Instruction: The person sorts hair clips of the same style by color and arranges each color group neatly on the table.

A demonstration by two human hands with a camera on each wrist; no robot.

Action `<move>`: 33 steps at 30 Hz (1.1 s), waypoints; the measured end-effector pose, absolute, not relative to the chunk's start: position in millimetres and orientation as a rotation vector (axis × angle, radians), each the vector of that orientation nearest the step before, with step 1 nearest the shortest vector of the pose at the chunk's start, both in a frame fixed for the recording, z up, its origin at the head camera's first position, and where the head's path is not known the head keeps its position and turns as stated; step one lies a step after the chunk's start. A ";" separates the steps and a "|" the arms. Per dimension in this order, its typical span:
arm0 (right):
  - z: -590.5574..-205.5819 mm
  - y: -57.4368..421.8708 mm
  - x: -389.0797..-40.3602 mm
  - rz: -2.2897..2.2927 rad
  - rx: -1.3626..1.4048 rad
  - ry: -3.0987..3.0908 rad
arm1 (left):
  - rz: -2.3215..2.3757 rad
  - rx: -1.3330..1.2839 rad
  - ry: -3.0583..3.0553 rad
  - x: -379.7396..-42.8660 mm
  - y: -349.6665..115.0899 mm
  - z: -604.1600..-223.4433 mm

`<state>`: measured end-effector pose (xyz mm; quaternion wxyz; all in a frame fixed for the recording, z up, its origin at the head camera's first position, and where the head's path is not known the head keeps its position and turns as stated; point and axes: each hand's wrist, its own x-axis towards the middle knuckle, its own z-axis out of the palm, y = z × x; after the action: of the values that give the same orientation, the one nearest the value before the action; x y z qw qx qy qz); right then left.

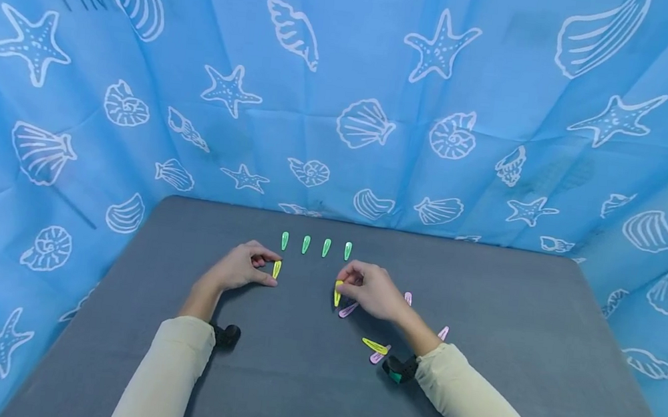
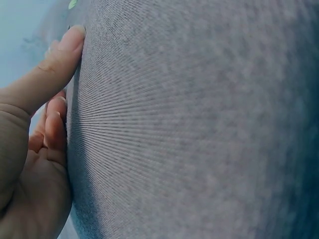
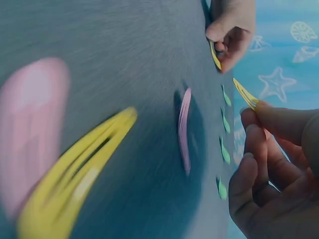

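Observation:
My left hand spans a yellow snap hair clip at the table's surface, thumb at one end and a finger at the other. Just beyond it, several green hair clips lie in a row, tips toward me. My right hand pinches a second yellow hair clip by one end between thumb and finger, its narrow tip pointing away from the fingers in the right wrist view. Below that hand lies a pink hair clip. The left wrist view shows the left thumb at the cloth, with its clip hidden.
Near the right wrist, another yellow hair clip overlaps a pink hair clip. More pink clips lie beside the right forearm. The grey table meets a blue curtain with shell prints at its back edge.

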<state>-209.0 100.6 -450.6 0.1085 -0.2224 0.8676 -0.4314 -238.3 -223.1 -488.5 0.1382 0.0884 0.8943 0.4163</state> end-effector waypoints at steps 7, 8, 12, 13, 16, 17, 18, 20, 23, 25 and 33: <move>-459.1 46.6 -234.2 -1.244 -0.591 2.613 | 1.187 0.250 2.608 -240.0 -223.6 -490.9; -460.8 40.7 -236.4 -1.235 -0.580 2.621 | 1.185 0.248 2.610 -240.6 -223.3 -491.2; -469.2 22.1 -244.2 -1.203 -0.523 2.648 | 1.199 0.235 2.594 -241.9 -222.0 -490.8; -471.0 18.6 -245.8 -1.196 -0.500 2.657 | 1.202 0.232 2.589 -242.0 -221.9 -490.6; -475.5 9.9 -249.8 -1.159 -0.455 2.701 | 1.214 0.215 2.577 -241.3 -222.4 -489.0; -476.4 7.4 -250.8 -1.139 -0.443 2.717 | 1.216 0.208 2.577 -241.1 -223.1 -488.8; -477.4 5.0 -251.7 -1.113 -0.435 2.733 | 1.212 0.209 2.581 -241.0 -223.8 -488.7; -477.5 1.4 -252.7 -1.046 -0.428 2.766 | 1.206 0.218 2.592 -241.1 -224.5 -487.8; -477.3 -2.8 -252.6 -0.955 -0.425 2.804 | 1.207 0.224 2.601 -241.1 -225.4 -487.4; -477.1 -3.9 -251.9 -0.928 -0.428 2.814 | 1.208 0.220 2.600 -240.9 -225.4 -487.4; -460.9 9.3 -241.7 -1.019 -0.539 2.811 | 1.194 0.221 2.589 -241.7 -224.9 -488.1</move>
<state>-241.7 9.3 -460.9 0.0515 -0.1771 0.9240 -0.3349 -241.7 -224.9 -488.1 0.1406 0.0764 0.8963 0.4135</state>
